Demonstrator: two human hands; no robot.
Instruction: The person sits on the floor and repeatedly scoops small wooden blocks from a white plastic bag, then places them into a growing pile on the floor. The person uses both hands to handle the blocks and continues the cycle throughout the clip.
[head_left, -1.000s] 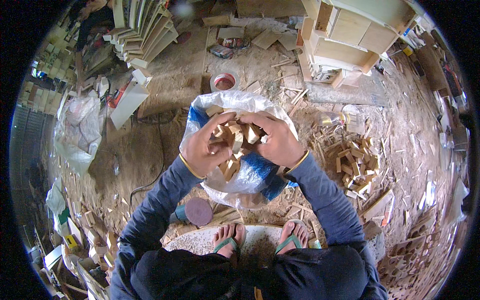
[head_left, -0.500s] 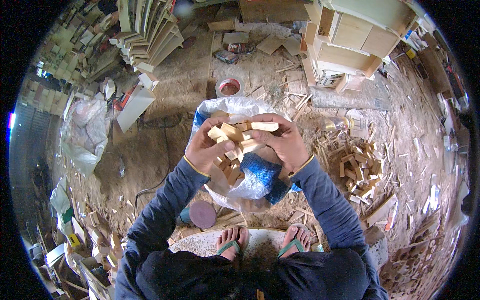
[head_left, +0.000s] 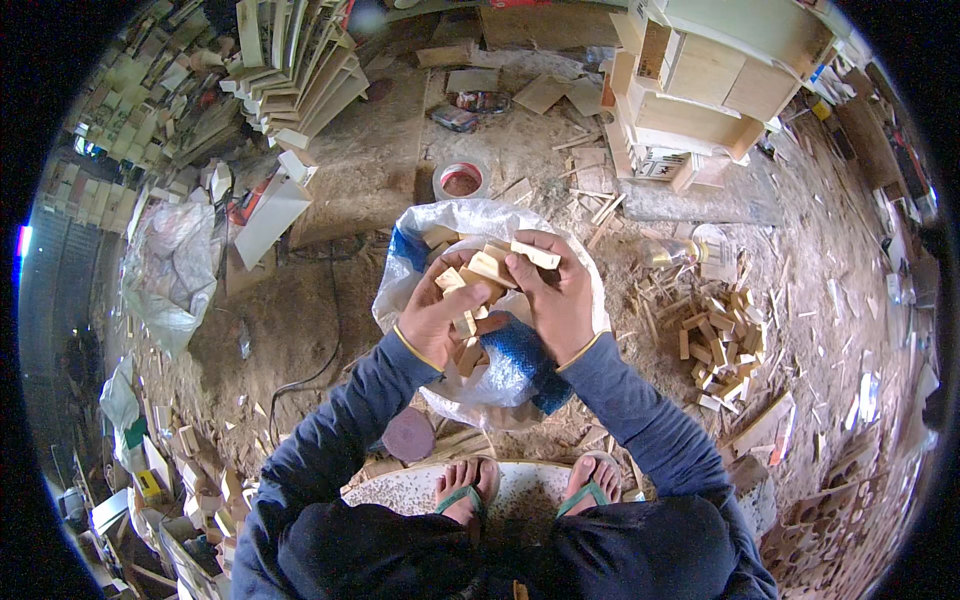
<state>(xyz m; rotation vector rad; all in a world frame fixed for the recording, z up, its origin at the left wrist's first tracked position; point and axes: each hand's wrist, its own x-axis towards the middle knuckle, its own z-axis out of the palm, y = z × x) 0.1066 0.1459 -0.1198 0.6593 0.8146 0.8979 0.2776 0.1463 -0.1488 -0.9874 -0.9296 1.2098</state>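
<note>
Wooden blocks point(head_left: 489, 269) sit between left hand point(head_left: 432, 312) and right hand point(head_left: 558, 308), both clamped on them.

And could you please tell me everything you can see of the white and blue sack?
The sack is white with blue sections and looks like woven plastic, wrinkled and somewhat shiny. It sits on the floor ahead of the feet, mouth open upward, edge loosely spread, with wood blocks inside. The left hand and right hand are above its opening; I cannot tell whether they touch it.
</note>
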